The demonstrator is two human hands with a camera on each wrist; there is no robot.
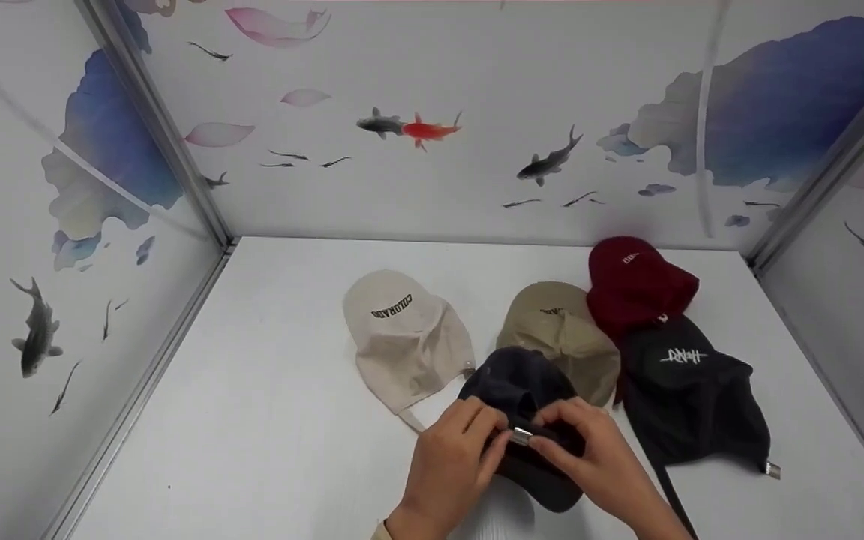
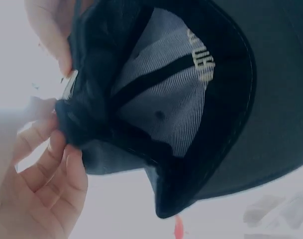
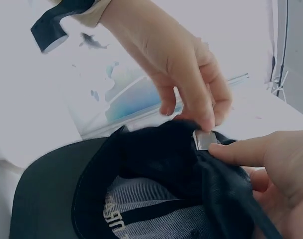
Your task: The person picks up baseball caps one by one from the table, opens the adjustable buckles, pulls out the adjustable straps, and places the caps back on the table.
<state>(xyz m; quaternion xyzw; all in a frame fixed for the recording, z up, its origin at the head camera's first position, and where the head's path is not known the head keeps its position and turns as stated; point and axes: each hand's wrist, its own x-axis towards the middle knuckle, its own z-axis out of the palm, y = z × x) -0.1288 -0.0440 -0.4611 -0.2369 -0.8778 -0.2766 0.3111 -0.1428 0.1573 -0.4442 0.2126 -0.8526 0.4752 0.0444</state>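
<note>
Both hands hold a dark navy baseball cap [image 1: 514, 371] above the front of the table, its black brim toward the person. At its back strap sits a silver metal buckle [image 3: 205, 140]. The left hand [image 1: 451, 457] pinches the strap right beside this buckle. From the other side, the right hand [image 1: 604, 457] grips the strap, with its thumb against the metal. In the left wrist view, the cap's striped lining [image 2: 163, 114] and pale stitched letters show inside. Part of the strap is hidden behind the fingers.
A cream cap [image 1: 391, 311] lies just left of the hands. Behind and to the right are a khaki cap [image 1: 559, 322], a dark red cap [image 1: 638, 281] and a black cap [image 1: 694, 405] with a loose strap. Printed panels [image 1: 432, 195] wall in the white table [image 1: 252, 390].
</note>
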